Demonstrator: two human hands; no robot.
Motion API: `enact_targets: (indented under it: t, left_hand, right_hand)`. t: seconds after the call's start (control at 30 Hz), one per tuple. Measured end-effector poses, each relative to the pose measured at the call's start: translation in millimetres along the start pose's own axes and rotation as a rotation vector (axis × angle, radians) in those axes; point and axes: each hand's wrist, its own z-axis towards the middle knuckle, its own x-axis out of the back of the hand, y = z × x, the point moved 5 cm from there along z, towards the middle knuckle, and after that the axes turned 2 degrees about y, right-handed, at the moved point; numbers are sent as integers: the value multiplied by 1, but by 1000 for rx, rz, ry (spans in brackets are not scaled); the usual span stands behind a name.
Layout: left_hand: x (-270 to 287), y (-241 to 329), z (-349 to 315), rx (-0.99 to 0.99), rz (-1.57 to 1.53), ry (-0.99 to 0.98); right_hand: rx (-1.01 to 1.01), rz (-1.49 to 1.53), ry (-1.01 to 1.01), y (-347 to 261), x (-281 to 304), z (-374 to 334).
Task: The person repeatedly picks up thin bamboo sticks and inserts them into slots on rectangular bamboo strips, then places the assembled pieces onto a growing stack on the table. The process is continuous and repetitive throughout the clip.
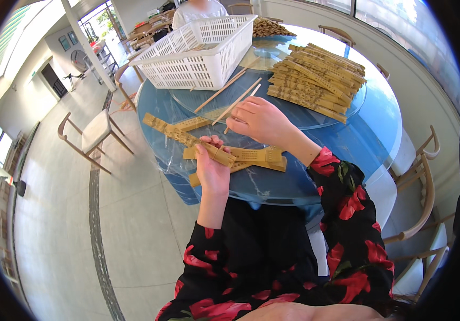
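Note:
My left hand (pixel 213 174) is closed around a long gold paper chopstick sleeve (pixel 174 132) with dark print, tilted up to the left above the table. Bent fingers of my right hand (pixel 256 119) close on a thin wooden chopstick (pixel 256 89), whose ends show above and below them. A second chopstick (pixel 246 95) runs close beside it; whether the fingers hold that one too is hidden. Under and behind my left hand, several more gold sleeves (pixel 251 155) lie crossed on the table. Another loose chopstick (pixel 220 92) lies farther left.
A white slatted plastic basket (pixel 187 69) stands at the far left of the round blue table (pixel 315 184). To its right, a wide pile of gold sleeves (pixel 315 80) lies on the glass turntable (pixel 355 109). Chairs (pixel 99 131) surround the table. A person (pixel 198 12) sits beyond it.

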Motion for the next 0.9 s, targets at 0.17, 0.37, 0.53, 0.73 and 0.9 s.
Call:
enact_targets:
  t: [0.17,0.37,0.53,0.73,0.9]
  left_hand:
    - [-12,-10,-3,6,-33,22]
    - [-16,-9,-4,-6,67,2]
    - [-17,-2,-11,19,140,11]
    - [-20,4,-11,49,172,-23]
    - [-23,-4,-8,80,197,-31]
  right_hand:
    - [-26,-48,-29,-36,53,-31]
    - [-409,265,-56,-39,35,-43]
    - [-466,383,-62,-41,32,-42]
    - [-451,383,-40,-44,18,-47]
    - [-484,409,-119,-43,22,-51]
